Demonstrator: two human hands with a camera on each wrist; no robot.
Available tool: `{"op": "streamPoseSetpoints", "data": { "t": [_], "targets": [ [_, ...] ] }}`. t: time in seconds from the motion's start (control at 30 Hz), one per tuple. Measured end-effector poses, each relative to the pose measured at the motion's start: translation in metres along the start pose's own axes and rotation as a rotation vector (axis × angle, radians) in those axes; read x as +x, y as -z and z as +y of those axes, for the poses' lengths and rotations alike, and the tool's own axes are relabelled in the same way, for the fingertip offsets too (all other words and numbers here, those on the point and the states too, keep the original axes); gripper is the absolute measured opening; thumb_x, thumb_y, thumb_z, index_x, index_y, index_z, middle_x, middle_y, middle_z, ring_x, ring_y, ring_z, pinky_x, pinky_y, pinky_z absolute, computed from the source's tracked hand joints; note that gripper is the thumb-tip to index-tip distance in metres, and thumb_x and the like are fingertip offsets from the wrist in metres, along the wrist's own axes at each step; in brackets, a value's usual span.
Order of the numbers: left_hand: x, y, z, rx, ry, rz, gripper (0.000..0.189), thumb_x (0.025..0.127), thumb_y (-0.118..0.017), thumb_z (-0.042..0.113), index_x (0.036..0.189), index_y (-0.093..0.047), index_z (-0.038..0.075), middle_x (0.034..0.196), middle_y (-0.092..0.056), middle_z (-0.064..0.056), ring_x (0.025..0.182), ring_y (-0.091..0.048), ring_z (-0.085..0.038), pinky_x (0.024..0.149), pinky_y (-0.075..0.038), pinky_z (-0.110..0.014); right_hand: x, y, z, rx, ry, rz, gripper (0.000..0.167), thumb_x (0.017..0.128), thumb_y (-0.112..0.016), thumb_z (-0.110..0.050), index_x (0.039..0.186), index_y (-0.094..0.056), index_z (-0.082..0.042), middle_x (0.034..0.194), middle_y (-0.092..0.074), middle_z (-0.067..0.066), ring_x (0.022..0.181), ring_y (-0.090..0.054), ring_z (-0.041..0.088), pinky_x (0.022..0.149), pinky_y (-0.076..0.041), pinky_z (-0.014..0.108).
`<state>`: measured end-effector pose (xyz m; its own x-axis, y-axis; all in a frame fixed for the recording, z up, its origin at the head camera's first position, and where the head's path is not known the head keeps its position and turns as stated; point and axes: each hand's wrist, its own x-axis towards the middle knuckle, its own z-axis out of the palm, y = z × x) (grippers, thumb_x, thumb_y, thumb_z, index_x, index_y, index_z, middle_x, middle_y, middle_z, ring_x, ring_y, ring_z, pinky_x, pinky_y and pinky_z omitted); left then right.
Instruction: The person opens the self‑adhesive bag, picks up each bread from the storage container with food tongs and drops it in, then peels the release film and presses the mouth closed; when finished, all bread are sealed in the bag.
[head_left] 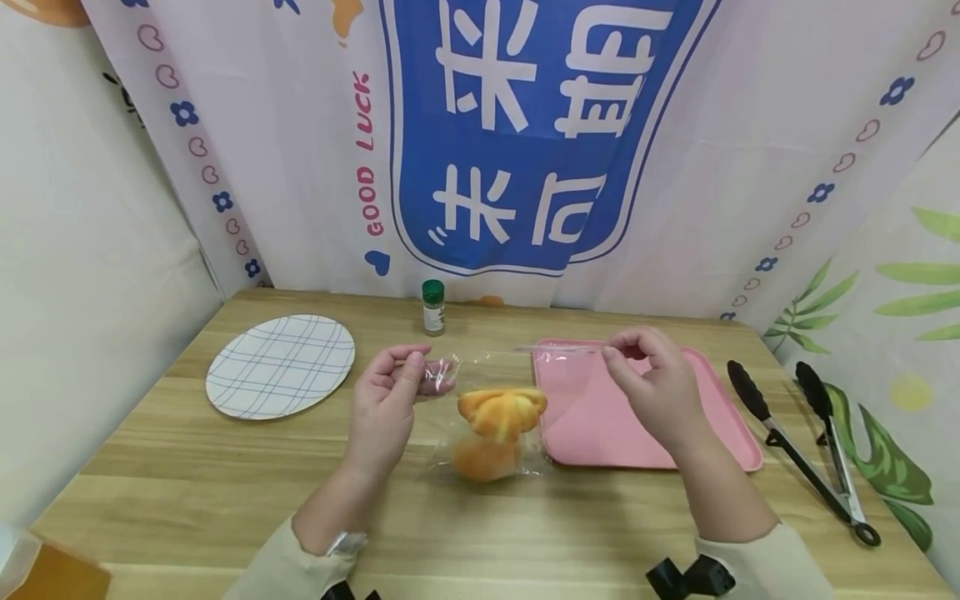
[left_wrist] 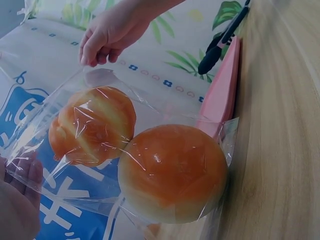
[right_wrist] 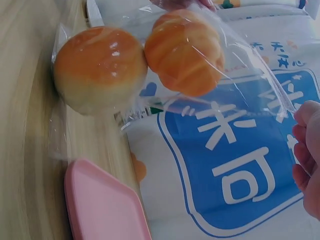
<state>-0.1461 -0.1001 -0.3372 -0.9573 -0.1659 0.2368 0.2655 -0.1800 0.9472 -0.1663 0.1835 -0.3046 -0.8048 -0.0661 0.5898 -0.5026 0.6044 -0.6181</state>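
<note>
A clear plastic bag [head_left: 531, 468] hangs between my two hands over the middle of the table. Inside it are a ridged, golden bun [head_left: 502, 413] and, below that, a smooth round bun [left_wrist: 172, 172]. My left hand [head_left: 386, 408] grips the bag's upper left side, some of its fingers seen through the film. At the upper right corner, my right hand [head_left: 660, 392] pinches the bag's edge between thumb and fingertips. The film stretches between the hands, and both buns sit low in it, side by side in the right wrist view.
A pink tray [head_left: 600, 433] lies behind and right of the bag. Black-tipped tongs [head_left: 806, 479] rest at the far right. A checked oval placemat [head_left: 281, 367] lies left, a green-capped shaker [head_left: 433, 308] stands behind, and an amber-coloured container [head_left: 60, 571] shows at the front left corner.
</note>
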Motion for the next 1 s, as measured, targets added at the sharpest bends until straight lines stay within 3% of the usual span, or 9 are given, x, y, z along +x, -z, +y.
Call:
{"op": "streamPoseSetpoints", "data": {
  "t": [0.33, 0.6, 0.7, 0.87, 1.0],
  "targets": [
    [0.001, 0.000, 0.000, -0.010, 0.001, 0.007, 0.013, 0.103, -0.047, 0.008, 0.107, -0.059, 0.004, 0.082, -0.074, 0.009, 0.071, -0.073, -0.011, 0.075, -0.063, -0.030, -0.007, 0.022, 0.018, 0.004, -0.084, 0.069, 0.005, 0.092, -0.063, -0.004, 0.093, -0.063, 0.001, 0.090, -0.059, 0.002, 0.084, -0.048, 0.000, 0.075, -0.040, 0.011],
    [0.000, 0.002, 0.000, -0.020, 0.022, -0.003, 0.015, 0.103, -0.047, 0.010, 0.110, -0.058, 0.002, 0.083, -0.075, 0.008, 0.073, -0.073, -0.011, 0.077, -0.063, -0.030, -0.015, 0.044, 0.034, -0.039, -0.191, 0.099, 0.007, 0.095, -0.061, -0.006, 0.096, -0.062, 0.000, 0.083, -0.051, -0.025, 0.077, -0.046, -0.002, 0.061, -0.039, 0.009],
    [0.000, 0.002, 0.000, -0.018, 0.021, -0.002, 0.015, 0.103, -0.047, 0.010, 0.109, -0.058, 0.002, 0.083, -0.075, 0.009, 0.074, -0.074, -0.012, 0.077, -0.063, -0.030, -0.018, 0.053, 0.039, -0.013, -0.227, 0.131, 0.004, 0.095, -0.061, -0.006, 0.091, -0.061, -0.008, 0.079, -0.052, -0.025, 0.073, -0.046, -0.001, 0.056, -0.039, 0.010],
    [0.001, 0.001, -0.001, -0.016, 0.011, 0.003, 0.014, 0.103, -0.048, 0.010, 0.108, -0.059, 0.003, 0.083, -0.075, 0.009, 0.078, -0.074, -0.013, 0.076, -0.063, -0.031, -0.023, 0.069, 0.048, -0.029, -0.301, 0.195, 0.023, 0.094, -0.064, -0.008, 0.083, -0.059, -0.027, 0.076, -0.053, -0.025, 0.070, -0.048, -0.003, 0.056, -0.040, 0.007],
    [0.001, 0.001, -0.001, -0.013, 0.001, 0.003, 0.014, 0.103, -0.048, 0.010, 0.108, -0.059, 0.002, 0.084, -0.075, 0.009, 0.079, -0.075, -0.014, 0.076, -0.063, -0.032, -0.026, 0.080, 0.053, -0.058, -0.374, 0.232, 0.022, 0.093, -0.066, -0.012, 0.081, -0.061, -0.029, 0.074, -0.053, -0.026, 0.071, -0.048, -0.004, 0.055, -0.039, 0.006]
  ]
}}
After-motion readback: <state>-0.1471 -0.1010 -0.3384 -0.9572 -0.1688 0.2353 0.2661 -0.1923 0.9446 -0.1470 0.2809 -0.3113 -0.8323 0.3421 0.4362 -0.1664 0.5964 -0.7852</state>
